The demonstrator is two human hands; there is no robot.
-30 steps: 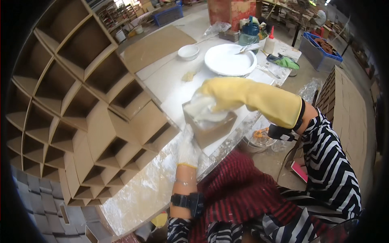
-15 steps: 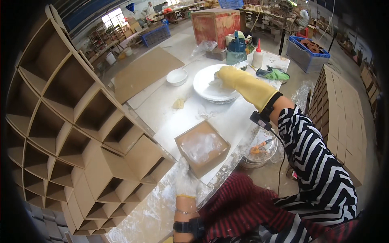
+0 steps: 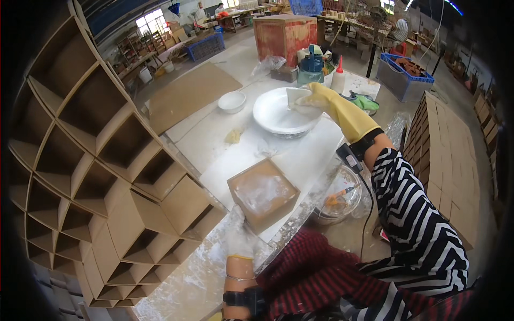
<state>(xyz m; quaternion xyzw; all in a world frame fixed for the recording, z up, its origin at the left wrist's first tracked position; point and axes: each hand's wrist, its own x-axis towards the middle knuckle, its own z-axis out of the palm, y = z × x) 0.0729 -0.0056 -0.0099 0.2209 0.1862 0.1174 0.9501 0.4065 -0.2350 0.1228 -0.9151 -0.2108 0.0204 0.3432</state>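
Note:
My right hand (image 3: 313, 100), in a yellow rubber glove, is closed on a pale flat scraper (image 3: 296, 97). The scraper stands tilted over the right rim of a wide white bowl (image 3: 267, 124), which holds white paste or powder. My left hand (image 3: 239, 235), in a thin white glove, grips the near-left side of a brown fibreboard box (image 3: 263, 195). Its fingers are partly hidden against the box. White smears spread across the box's upper face. A small white bowl (image 3: 232, 102) sits to the left of the wide one.
A tall curved lattice of brown board compartments (image 3: 96, 139) rises at my left. A brown board (image 3: 193, 93) lies on the table. Behind stand a teal jug (image 3: 311, 69), a red-capped bottle (image 3: 338, 80) and a red-stained box (image 3: 286, 40). A clear tub (image 3: 338, 198) sits beside the table's right edge.
My right hand has drawn back slightly to the right and turned, so the scraper now shows upright above the bowl. My left hand stays against the box.

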